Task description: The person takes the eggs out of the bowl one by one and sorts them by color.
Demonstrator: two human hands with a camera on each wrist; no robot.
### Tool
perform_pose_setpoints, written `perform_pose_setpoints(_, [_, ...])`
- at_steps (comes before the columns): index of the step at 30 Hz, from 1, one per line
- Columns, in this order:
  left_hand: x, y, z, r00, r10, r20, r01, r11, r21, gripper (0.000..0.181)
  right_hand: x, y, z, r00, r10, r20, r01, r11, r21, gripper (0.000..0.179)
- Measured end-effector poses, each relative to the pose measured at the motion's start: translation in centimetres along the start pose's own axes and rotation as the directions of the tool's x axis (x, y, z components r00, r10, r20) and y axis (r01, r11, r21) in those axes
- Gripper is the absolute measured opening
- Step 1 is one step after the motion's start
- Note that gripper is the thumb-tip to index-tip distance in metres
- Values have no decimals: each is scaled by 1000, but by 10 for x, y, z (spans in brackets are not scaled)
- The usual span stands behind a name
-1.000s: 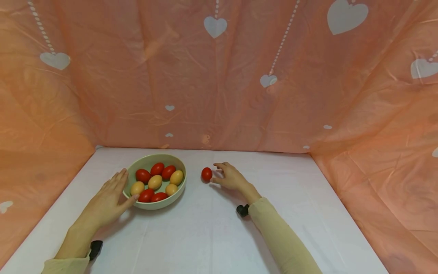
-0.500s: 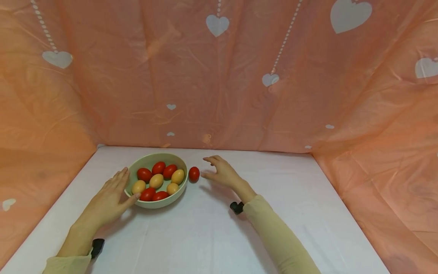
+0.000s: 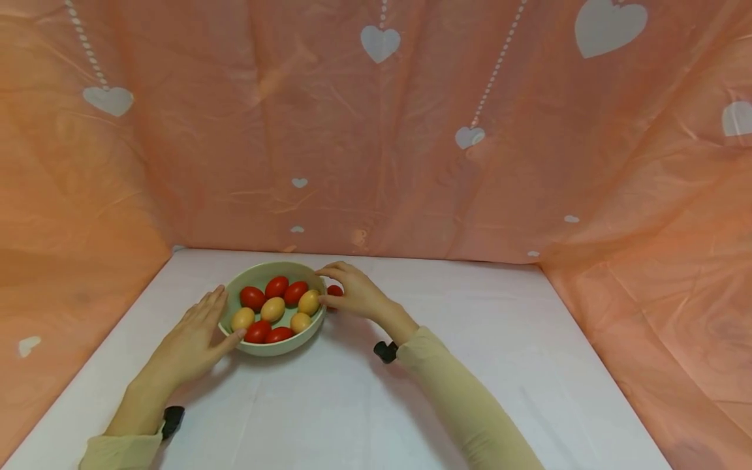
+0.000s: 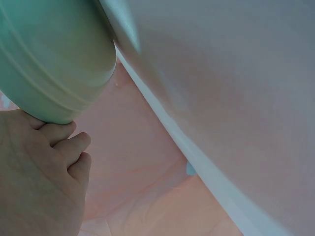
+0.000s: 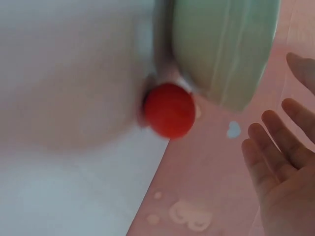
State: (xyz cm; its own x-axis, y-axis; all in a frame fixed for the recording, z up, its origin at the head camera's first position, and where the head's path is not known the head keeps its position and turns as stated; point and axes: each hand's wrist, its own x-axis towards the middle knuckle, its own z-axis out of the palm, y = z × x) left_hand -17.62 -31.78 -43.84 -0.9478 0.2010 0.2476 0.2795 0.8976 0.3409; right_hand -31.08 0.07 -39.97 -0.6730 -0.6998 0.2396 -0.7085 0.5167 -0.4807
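Observation:
A pale green bowl point(image 3: 276, 350) stands on the table's left half, holding several red egg-shaped pieces point(image 3: 252, 298) and yellow ones point(image 3: 273, 309). My left hand point(image 3: 187, 349) rests against the bowl's left side, fingers straight; in the left wrist view its fingertips point(image 4: 78, 142) meet the outer wall. At the right rim is my right hand point(image 3: 358, 294), fingers relaxed, with nothing gripped. In the right wrist view, its fingers point(image 5: 268, 162) stand apart from the bowl wall point(image 5: 221, 54). Outside the bowl, beside its right wall, lies one red egg-shaped piece point(image 5: 170, 110), partly hidden by my right hand in the head view.
White cloth covers the table point(image 3: 329, 411). An orange curtain point(image 3: 411, 196) with white hearts encloses the back and sides. A black wrist strap piece point(image 3: 173, 422) shows at the left wrist, another point(image 3: 386, 352) at the right.
The loose red piece has shifted left across the table to the bowl's side. My right hand has followed leftward to the bowl's right rim. The left hand keeps its place on the bowl.

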Motion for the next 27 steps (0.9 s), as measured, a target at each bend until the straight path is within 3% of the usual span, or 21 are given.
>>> perform_pose_setpoints(9, [0, -1, 0, 1000, -13, 24, 13, 1000, -4, 93, 21, -23, 13, 986, -79, 143, 82, 997, -11, 50])
perform_pose_setpoints(18, [-1, -1, -2, 1000, -15, 27, 15, 1000, -7, 93, 36, -45, 31, 947, -142, 290, 163, 985, -50, 48])
perform_pose_setpoints(27, [0, 0, -3, 1000, -12, 23, 12, 1000, -1, 92, 49, -60, 52, 907, -132, 400, 175, 982, -73, 41])
